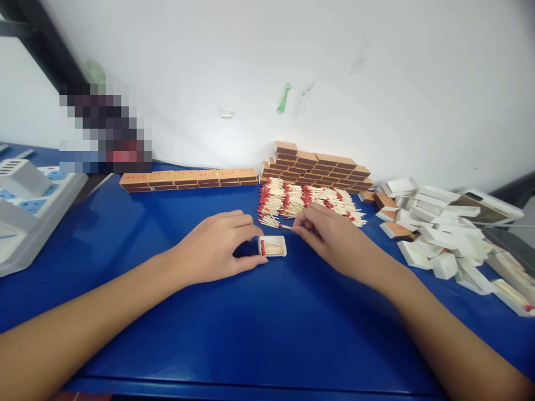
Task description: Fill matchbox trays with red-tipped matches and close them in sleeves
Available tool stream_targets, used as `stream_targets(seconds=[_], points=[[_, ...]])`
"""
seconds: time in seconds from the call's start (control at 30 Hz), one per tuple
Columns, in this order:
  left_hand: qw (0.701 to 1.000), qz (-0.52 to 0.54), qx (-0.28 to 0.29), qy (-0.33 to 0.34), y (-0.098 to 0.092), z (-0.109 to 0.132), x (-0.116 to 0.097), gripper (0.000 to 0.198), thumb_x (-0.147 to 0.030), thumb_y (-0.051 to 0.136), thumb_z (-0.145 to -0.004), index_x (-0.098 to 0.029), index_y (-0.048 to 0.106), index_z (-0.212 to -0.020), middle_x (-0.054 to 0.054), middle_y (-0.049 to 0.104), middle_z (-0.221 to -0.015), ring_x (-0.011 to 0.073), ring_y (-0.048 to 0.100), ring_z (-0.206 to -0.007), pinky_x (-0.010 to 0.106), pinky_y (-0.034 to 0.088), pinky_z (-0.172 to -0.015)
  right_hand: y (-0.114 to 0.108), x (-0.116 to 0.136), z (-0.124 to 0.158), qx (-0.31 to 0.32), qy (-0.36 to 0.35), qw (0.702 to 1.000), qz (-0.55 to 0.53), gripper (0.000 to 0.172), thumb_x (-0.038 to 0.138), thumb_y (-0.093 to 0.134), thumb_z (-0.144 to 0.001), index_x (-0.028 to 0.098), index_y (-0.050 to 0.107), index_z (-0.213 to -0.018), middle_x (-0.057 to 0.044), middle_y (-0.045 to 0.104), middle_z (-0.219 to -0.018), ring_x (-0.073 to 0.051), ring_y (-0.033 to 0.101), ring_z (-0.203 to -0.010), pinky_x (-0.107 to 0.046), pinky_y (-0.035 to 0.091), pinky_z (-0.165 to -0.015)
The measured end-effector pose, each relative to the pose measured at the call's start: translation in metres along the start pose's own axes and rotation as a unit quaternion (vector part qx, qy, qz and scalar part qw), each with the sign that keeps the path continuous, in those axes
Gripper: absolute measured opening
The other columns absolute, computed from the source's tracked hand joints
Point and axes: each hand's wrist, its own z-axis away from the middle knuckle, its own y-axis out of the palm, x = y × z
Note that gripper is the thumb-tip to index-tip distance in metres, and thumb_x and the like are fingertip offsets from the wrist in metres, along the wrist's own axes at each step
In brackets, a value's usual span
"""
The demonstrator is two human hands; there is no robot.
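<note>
A small white matchbox tray (285, 246) lies on the blue table in the middle, partly filled with red-headed matches (273, 249). The thumb and index finger of my left hand (217, 245) hold it by its left end. Just beyond the tray, my right hand (328, 231) pinches a single match (286, 226) between thumb and fingertips, its red head pointing left. Behind that hand spreads a large pile of loose matches (295, 197), roughly laid in rows.
Closed matchboxes (317, 164) are stacked against the white wall, and a low row of more boxes (188, 178) runs left. Several empty white trays (443, 223) heap up at right, near a phone-like object (489, 206). A white power strip (45, 206) sits at left.
</note>
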Motion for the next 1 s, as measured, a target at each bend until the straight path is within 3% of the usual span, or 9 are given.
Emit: stream_targets(seconds=[0.27, 0.37, 0.53, 0.73, 1.0], points=[[1.0, 0.007, -0.016, 0.009, 0.002, 0.0, 0.001, 0.026, -0.041, 0.07, -0.102, -0.016, 0.075, -0.108, 0.006, 0.073, -0.096, 0.0218, 0.066, -0.09, 0.035, 0.051, -0.081, 0.011, 0.038, 0.007, 0.019, -0.044, 0.999, -0.01, 0.01, 0.02, 0.054, -0.107, 0.021, 0.062, -0.102, -0.008, 0.067, -0.103, -0.021, 0.065, -0.083, -0.035, 0.05, -0.073], [1.0, 0.007, -0.014, 0.007, 0.001, 0.001, 0.002, 0.027, -0.042, 0.069, -0.103, -0.017, 0.075, -0.108, 0.006, 0.073, -0.097, 0.0219, 0.066, -0.09, 0.035, 0.051, -0.081, 0.013, 0.035, 0.004, 0.012, -0.043, 0.998, -0.047, 0.01, 0.02, 0.055, -0.107, 0.021, 0.062, -0.1, -0.007, 0.067, -0.101, -0.02, 0.064, -0.084, -0.034, 0.049, -0.073], [1.0, 0.004, 0.002, -0.002, -0.001, 0.0, 0.002, 0.025, -0.041, 0.072, -0.1, -0.018, 0.075, -0.11, 0.005, 0.072, -0.097, 0.0219, 0.066, -0.092, 0.034, 0.051, -0.08, 0.018, 0.025, -0.013, -0.055, -0.007, 0.994, -0.09, 0.01, 0.02, 0.057, -0.105, 0.021, 0.065, -0.1, -0.005, 0.065, -0.095, -0.018, 0.059, -0.078, -0.031, 0.045, -0.069], [1.0, 0.01, 0.004, -0.013, -0.002, 0.0, 0.002, 0.023, -0.039, 0.072, -0.099, -0.017, 0.076, -0.104, 0.005, 0.071, -0.095, 0.0219, 0.065, -0.089, 0.034, 0.05, -0.078, 0.031, 0.014, -0.032, -0.046, -0.014, 0.995, -0.084, 0.011, 0.018, 0.064, -0.103, 0.022, 0.074, -0.103, -0.004, 0.059, -0.092, -0.017, 0.058, -0.079, -0.031, 0.044, -0.073], [1.0, 0.019, 0.001, -0.015, -0.002, -0.001, 0.002, 0.021, -0.036, 0.071, -0.099, -0.018, 0.076, -0.108, 0.004, 0.071, -0.096, 0.0211, 0.065, -0.09, 0.034, 0.05, -0.078, 0.032, 0.011, -0.033, -0.042, -0.014, 0.995, -0.088, 0.006, 0.017, 0.068, -0.101, 0.021, 0.072, -0.099, -0.003, 0.06, -0.091, -0.017, 0.056, -0.077, -0.03, 0.042, -0.071]])
